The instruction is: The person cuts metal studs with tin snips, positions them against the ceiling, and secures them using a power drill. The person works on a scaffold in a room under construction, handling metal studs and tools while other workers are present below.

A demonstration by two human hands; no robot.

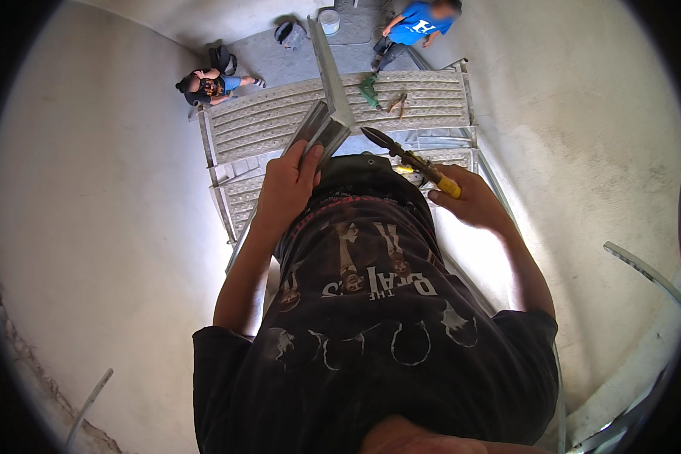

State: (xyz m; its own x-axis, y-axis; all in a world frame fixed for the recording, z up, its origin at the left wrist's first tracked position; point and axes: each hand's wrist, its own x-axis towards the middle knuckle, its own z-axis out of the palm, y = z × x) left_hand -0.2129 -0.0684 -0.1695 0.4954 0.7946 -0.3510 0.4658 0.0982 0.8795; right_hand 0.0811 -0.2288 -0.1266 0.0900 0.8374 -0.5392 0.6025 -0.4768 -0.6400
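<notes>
My left hand (289,181) is closed around a thin metal channel (318,135), gripping its short near section. From the bend near my waist, a long strip of the same channel stretches away from me. My right hand (471,195) is wrapped around the yellow handles of a pair of tin snips (402,156). The snips' dark blades point up and left, toward the bend in the channel, with a small gap between them. Whether the blades are fully together is hard to make out.
I am above a perforated metal scaffold platform (268,121). A green power drill (369,91) and pliers (398,104) lie on it. Below, a person in blue (416,26) stands and another (208,85) sits by the wall. A white bucket (329,21) and dark bucket (289,35) are on the floor.
</notes>
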